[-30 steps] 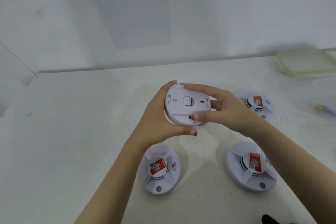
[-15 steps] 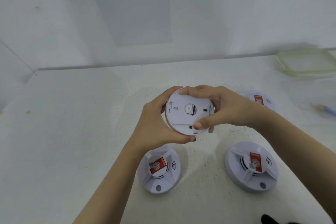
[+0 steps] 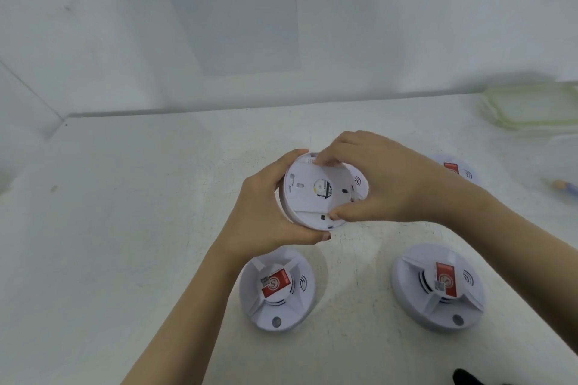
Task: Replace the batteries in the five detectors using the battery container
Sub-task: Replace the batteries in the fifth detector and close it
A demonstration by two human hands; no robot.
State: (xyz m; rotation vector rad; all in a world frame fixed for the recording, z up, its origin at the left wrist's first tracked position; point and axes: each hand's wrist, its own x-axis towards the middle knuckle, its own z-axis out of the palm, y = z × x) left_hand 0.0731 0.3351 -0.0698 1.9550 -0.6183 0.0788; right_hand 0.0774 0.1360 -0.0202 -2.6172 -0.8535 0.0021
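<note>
Left of left hand (image 3: 266,206) fingers: wide room over table (image 3: 125,228) to side wall. Past fingertips: room up to back wall. Between both hands' fingers: held detector (image 3: 316,191), no passage. Toward body: near-left detector (image 3: 276,287) and near-right detector (image 3: 438,286) blocking, gap between them. Right of right hand (image 3: 391,178) fingers: far detector (image 3: 456,169) near, then blurred pen-like item (image 3: 563,186), container (image 3: 528,106) well apart.

Near-left detector (image 3: 276,289), near-right detector (image 3: 438,287) before held detector (image 3: 308,197); container (image 3: 531,106), probably, far right.
</note>
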